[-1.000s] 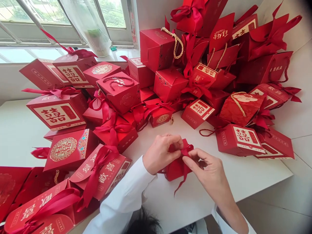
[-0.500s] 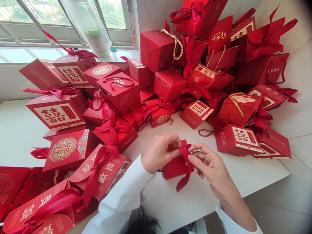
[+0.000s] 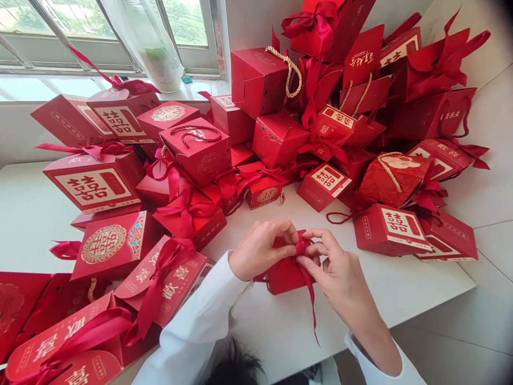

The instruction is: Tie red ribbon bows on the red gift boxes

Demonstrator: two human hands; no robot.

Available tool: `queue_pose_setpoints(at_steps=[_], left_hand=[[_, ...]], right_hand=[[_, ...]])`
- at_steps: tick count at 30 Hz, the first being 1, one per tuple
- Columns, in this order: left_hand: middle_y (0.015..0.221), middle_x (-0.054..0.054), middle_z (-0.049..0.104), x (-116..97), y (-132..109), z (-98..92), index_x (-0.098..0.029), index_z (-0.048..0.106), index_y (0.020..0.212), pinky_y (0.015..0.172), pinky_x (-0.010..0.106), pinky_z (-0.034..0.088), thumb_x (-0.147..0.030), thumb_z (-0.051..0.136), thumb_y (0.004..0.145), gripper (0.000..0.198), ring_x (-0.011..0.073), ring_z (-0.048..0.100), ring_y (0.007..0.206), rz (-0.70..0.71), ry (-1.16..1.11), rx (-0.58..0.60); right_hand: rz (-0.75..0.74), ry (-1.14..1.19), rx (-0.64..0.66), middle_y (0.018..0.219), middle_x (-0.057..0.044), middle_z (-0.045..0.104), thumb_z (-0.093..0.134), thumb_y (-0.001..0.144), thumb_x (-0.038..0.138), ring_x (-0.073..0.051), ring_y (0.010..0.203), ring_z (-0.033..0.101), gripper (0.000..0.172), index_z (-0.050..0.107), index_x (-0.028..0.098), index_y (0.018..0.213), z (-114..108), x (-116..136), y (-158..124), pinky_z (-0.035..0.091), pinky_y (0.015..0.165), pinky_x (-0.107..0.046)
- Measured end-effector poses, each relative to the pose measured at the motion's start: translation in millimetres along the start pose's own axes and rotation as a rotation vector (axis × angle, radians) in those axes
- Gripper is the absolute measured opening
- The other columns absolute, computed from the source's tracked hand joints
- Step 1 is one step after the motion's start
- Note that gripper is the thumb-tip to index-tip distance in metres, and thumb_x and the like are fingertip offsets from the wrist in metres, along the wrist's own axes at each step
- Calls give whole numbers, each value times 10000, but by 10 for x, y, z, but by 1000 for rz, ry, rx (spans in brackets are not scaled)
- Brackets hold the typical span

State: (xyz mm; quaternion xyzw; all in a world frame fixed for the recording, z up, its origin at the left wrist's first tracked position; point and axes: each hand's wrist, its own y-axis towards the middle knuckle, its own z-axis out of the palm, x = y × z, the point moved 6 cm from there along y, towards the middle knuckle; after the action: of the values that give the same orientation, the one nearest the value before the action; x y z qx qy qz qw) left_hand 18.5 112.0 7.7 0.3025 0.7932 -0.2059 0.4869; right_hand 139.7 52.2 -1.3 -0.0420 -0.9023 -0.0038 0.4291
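Red box [image 3: 280, 279] is set at lower centre of frame, on white table [image 3: 256, 321]; pile of red boxes [image 3: 278, 141] is spread over upper centre, upper right and left side. Box is flanked by right hand [image 3: 336, 270] and left hand [image 3: 266, 250], drawn close together over its top. Ribbon [image 3: 300, 247] is pinched by thumb and fingers of both, side by side at the gathered part. Since half a second ago, right fingertips have been brought inward and the hanging tail turned from broad to narrow. Judged: gathered part now being worked from both sides, not yet finished.
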Motion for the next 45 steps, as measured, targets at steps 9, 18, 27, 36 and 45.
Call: queue_pose_setpoints(at_steps=[9,18,27,36,45], left_hand=[[705,-40,676,17,-4,-23,-163,586,793,638,172,412,-138,587,799,26,88,588,654,0,3,-8],[675,-46,660,10,-4,-11,-162,574,792,626,162,405,-123,567,804,41,78,573,630,-5,-7,1],[697,-31,683,14,-1,-12,-163,580,798,637,176,424,-214,580,830,61,92,601,647,3,-43,11],[816,-6,718,-20,-33,-65,-176,573,886,718,220,440,-184,570,831,56,114,623,726,46,3,41],[921,1,712,-33,-66,-120,-194,561,846,661,210,427,-124,473,856,113,126,627,765,37,150,-33]], right_hand=[[22,61,69,708,30,599,646,759,228,-126,521,528,346,513,244,1078,-34,-12,66,443,510,-240],[114,275,82,691,31,619,634,787,334,-132,585,555,404,496,226,1152,-55,-147,24,477,565,-240],[62,197,60,674,40,591,609,801,284,-120,545,508,400,486,217,1176,-34,-71,40,429,548,-233],[-70,-5,25,654,52,565,534,806,172,-122,527,516,365,512,247,1163,16,17,59,413,530,-223],[-165,-73,23,636,32,566,490,839,169,-116,515,472,120,597,223,840,35,63,87,396,514,-221]])
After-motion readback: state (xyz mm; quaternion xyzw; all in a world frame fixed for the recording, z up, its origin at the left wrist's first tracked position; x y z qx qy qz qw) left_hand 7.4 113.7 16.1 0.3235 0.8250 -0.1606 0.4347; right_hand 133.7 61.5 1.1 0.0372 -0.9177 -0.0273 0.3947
